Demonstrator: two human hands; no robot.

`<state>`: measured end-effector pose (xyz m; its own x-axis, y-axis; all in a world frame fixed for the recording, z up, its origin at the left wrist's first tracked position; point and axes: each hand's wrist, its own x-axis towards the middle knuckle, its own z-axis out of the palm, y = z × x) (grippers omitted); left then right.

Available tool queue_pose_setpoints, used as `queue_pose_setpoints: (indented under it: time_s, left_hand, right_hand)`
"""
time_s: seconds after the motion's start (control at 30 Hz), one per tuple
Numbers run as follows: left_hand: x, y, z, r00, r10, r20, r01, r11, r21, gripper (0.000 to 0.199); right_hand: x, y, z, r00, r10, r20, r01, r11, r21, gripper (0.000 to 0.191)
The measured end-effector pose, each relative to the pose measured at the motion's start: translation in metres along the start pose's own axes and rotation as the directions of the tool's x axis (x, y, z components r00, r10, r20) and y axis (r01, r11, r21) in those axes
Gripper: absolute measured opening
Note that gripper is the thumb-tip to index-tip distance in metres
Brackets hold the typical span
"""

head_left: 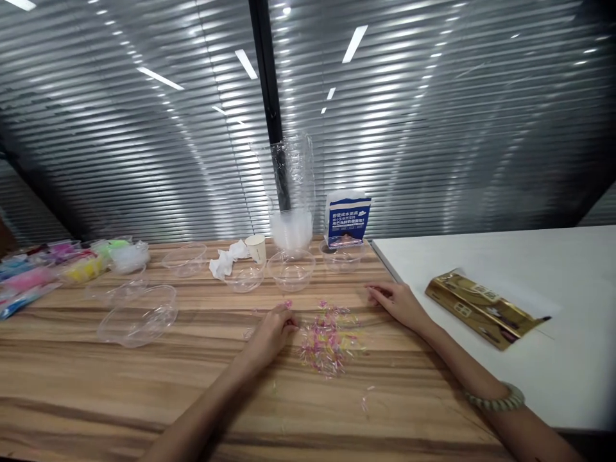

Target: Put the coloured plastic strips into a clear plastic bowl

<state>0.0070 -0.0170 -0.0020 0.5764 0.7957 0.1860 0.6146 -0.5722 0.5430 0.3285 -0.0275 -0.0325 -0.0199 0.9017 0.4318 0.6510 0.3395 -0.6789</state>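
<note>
Small pink and yellow pieces (pixel 329 339), loosely heaped, on wood-grain table (pixel 96 391)

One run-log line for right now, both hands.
left hand: curled, left of coloured pieces, grip unclear | right hand: right of pieces, grip unclear | paper cup: beyond pieces

Bags (pixel 85 268) in pink, yellow, green and blue are heaped at the far left of the wooden table (pixel 62 398). Crumpled tissues (pixel 222 264) are placed near its back edge, with a paper cup (pixel 256 248) just beside them. A clear bag (pixel 291 230), whitish lower down, is stood right of the cup; further right, a blue packet (pixel 347 220) is printed in white. A gold wrapper (pixel 484 309) is laid on a white table (pixel 409 249). Behind, blinds (pixel 144 141) are divided by a black post (pixel 264 58).
</note>
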Motion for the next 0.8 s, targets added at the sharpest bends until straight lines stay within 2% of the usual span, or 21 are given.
queue_pose_setpoints:
  time_s: [0.17, 0.3, 0.37, 0.43, 0.5, 0.6, 0.7, 0.8]
  left_hand:
    - [0.0, -0.004, 0.002, 1.0, -0.01, 0.009, 0.011, 1.0, -0.02, 0.012]
    - [0.002, -0.003, 0.002, 0.999, -0.021, -0.03, 0.018, 0.996, -0.089, 0.011]
    - [0.004, -0.003, 0.002, 0.997, -0.054, -0.058, 0.042, 0.981, -0.187, 0.008]
    - [0.007, -0.005, 0.001, 0.99, -0.123, -0.071, 0.089, 0.928, -0.362, 0.012]
    - [0.009, -0.007, -0.001, 0.976, -0.211, -0.062, 0.138, 0.809, -0.572, 0.024]
    - [0.011, -0.009, -0.006, 0.948, -0.317, -0.029, 0.153, 0.534, -0.832, 0.035]
    - [0.013, -0.008, -0.012, 0.912, -0.409, 0.013, 0.128, 0.255, -0.958, 0.026]
    - [0.014, -0.006, -0.016, 0.873, -0.485, 0.05, 0.102, 0.081, -0.991, 0.017]
  right_hand:
    - [0.0, 0.003, 0.0, 1.0, -0.007, -0.014, 0.007, 1.0, 0.005, 0.03]
    - [0.0, 0.005, 0.0, 1.0, -0.007, -0.005, 0.007, 1.0, 0.011, 0.031]
    - [0.0, 0.006, 0.001, 1.0, -0.001, -0.003, 0.001, 1.0, 0.009, 0.032]
    - [0.0, 0.007, 0.001, 1.0, 0.009, -0.005, -0.009, 1.0, 0.006, 0.032]
    - [0.0, 0.008, 0.001, 1.0, 0.016, -0.005, -0.016, 1.0, 0.0, 0.031]
    - [0.0, 0.008, 0.001, 1.0, 0.02, 0.001, -0.02, 1.0, -0.009, 0.031]
    - [0.0, 0.008, 0.0, 0.999, 0.037, 0.003, -0.037, 0.999, -0.006, 0.031]
    - [0.0, 0.009, 0.001, 0.998, 0.056, 0.002, -0.056, 0.998, 0.003, 0.033]
